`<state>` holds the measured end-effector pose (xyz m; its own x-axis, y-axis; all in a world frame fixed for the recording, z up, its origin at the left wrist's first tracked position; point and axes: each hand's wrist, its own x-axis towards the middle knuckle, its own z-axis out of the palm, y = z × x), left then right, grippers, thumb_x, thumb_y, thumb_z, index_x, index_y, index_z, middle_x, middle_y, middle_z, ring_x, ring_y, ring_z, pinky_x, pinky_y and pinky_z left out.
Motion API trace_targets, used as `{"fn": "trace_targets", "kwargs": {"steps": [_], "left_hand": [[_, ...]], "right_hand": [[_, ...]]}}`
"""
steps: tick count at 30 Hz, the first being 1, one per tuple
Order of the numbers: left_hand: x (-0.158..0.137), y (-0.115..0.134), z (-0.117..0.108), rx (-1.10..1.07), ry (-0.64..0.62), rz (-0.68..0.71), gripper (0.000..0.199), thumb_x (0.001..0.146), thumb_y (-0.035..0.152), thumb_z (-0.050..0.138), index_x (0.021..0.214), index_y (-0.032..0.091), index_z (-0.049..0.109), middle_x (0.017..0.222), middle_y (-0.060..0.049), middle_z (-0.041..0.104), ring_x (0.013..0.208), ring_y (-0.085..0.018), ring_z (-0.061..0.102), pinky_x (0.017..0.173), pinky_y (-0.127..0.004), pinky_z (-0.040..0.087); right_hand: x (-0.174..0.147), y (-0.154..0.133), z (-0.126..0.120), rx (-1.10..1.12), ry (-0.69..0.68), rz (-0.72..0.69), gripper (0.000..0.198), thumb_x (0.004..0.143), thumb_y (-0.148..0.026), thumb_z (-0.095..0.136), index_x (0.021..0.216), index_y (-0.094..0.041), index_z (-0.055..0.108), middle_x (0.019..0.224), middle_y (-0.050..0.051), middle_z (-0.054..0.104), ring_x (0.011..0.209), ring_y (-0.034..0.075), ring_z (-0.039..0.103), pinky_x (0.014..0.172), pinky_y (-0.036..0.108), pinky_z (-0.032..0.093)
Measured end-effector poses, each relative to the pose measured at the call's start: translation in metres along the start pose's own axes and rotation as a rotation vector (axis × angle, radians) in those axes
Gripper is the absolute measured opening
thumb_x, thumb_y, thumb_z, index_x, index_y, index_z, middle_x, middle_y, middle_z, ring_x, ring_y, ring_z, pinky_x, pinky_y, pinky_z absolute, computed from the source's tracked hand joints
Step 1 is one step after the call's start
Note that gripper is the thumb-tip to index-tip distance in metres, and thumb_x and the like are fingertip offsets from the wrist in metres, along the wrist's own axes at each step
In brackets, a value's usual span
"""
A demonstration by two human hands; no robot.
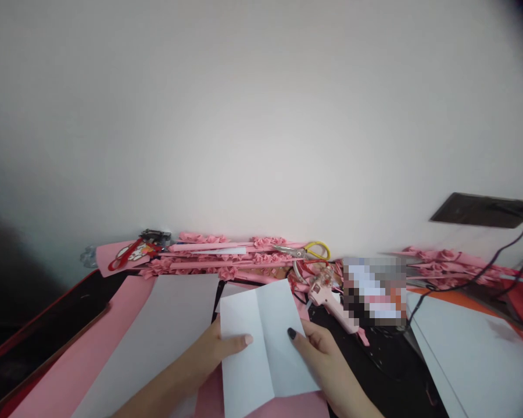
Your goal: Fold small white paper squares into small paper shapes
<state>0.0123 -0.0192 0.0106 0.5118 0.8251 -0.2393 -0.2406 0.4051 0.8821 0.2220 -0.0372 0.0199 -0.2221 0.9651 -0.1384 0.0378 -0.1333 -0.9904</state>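
Paper is pretty much everywhere for us: on the far left of the tabletop (401, 389) there's a long pink sheet (93, 342), then a white sheet (169, 325) next to it. Our left forearm slants up across that white sheet, so dragging the elbow could shove it out of place or crease it.

Our left hand (213, 348) has the left edge of the folded white paper (265, 348) pinched, thumb flat on the front, the other fingers tucked behind where we can't see them. The paper is front and center, held upright-ish with its crease running down the middle. If our two hands pull unevenly, we'd guess the crease drifts or the sheet buckles.

Our right hand (322, 351) comes up from the lower right and grips the other edge, dark-nailed thumb in front, fingers curled around behind. Just past it is a pink glue gun (337, 307), close enough that a careless outward swing might knock it. We can't tell if it's hot; if so, scorched paper or a burn.
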Motion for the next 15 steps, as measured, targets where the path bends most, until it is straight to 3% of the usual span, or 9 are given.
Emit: {"fn": "trace_targets", "kwargs": {"steps": [8,12,15], "left_hand": [[-0.0015,-0.0029,-0.0046,0.089,-0.003,0.024,0.059,0.068,0.025,0.069,0.122,0.016,0.047,0.113,-0.012,0.062,0.104,-0.030,0.055,0.090,-0.042,0.042],[0.0016,-0.0081,-0.0087,0.112,0.040,0.036,0.059,0.067,0.024,0.070,0.121,0.016,0.048,0.113,-0.012,0.061,0.103,-0.030,0.055,0.088,-0.041,0.043],[0.0037,-0.0094,-0.0081,0.088,-0.008,0.055,0.052,0.068,0.027,0.069,0.116,0.015,0.053,0.110,-0.012,0.063,0.099,-0.029,0.058,0.086,-0.040,0.045]], "right_hand": [[0.0055,0.0041,-0.0045,-0.044,0.033,0.001,0.041,0.066,-0.051,0.063,0.069,-0.011,0.066,0.053,0.001,0.055,0.051,0.013,0.049,0.045,0.021,0.039],[0.0072,0.0064,-0.0068,-0.029,0.035,0.008,0.038,0.069,-0.048,0.062,0.073,-0.010,0.067,0.057,0.001,0.057,0.052,0.012,0.049,0.046,0.020,0.037],[0.0074,0.0076,-0.0073,0.031,0.037,0.027,0.038,0.070,-0.047,0.063,0.078,-0.010,0.067,0.061,0.002,0.059,0.054,0.012,0.050,0.048,0.020,0.037]]}}
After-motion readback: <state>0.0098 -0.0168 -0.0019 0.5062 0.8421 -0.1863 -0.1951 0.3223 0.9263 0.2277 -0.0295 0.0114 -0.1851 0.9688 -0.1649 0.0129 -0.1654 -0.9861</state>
